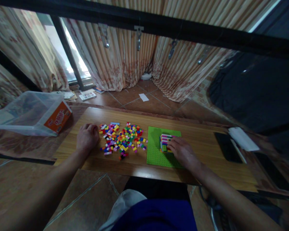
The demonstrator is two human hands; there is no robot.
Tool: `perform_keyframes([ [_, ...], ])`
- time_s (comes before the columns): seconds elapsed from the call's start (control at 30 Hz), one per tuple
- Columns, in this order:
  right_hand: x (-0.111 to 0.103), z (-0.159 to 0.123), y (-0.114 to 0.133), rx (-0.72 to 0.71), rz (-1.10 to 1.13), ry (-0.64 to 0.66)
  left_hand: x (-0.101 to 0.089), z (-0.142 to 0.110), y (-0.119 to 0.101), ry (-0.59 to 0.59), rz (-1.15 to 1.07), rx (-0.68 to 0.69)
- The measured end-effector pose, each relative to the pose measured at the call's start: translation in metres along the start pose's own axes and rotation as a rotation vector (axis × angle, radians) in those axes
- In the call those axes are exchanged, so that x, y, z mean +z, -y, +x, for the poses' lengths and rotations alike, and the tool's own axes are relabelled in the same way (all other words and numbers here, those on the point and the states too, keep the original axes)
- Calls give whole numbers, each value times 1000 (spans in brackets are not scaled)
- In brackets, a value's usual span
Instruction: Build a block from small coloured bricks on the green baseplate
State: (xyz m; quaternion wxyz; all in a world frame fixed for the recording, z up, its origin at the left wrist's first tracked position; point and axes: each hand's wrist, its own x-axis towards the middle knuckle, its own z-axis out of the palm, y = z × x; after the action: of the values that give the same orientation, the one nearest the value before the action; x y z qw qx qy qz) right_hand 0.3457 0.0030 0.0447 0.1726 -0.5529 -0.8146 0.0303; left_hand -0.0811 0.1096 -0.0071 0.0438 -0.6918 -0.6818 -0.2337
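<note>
We rested our left hand [87,136], its fingers curled, at the edge of a pile of multicolored toy building bricks [125,141] on a wooden tabletop [202,136], while our right hand [183,150] touched a striped brick structure [164,137] standing on a green studded baseplate [153,154]. Our fingers hid part of the build. To our left sat a clear plastic bin [31,130] with an orange label [58,118]; striped curtains [120,57] hung beyond the table, above a tiled floor [125,96].
</note>
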Motion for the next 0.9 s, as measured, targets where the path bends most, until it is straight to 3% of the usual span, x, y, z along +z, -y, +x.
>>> perform_keyframes([
  [0.13, 5, -3, 0, 225, 270, -138, 0, 0, 1, 2, -9, 2],
  [0.27, 8, -3, -1, 383, 409, -168, 0, 0, 0, -3, -3, 4],
  [0.5, 1, 16, -16, 406, 445, 55, 0, 1, 2, 6, 8, 18],
  [0.57, -1, 18, -16, 382, 442, 58, 1, 1, 4, 5, 12, 24],
  [0.73, 3, 6, -7, 364, 475, -136, 0, 2, 5, 9, 31, 25],
  [0.9, 13, -36, 28, 508, 509, -463, -4, 3, 4, 26, 58, 29],
])
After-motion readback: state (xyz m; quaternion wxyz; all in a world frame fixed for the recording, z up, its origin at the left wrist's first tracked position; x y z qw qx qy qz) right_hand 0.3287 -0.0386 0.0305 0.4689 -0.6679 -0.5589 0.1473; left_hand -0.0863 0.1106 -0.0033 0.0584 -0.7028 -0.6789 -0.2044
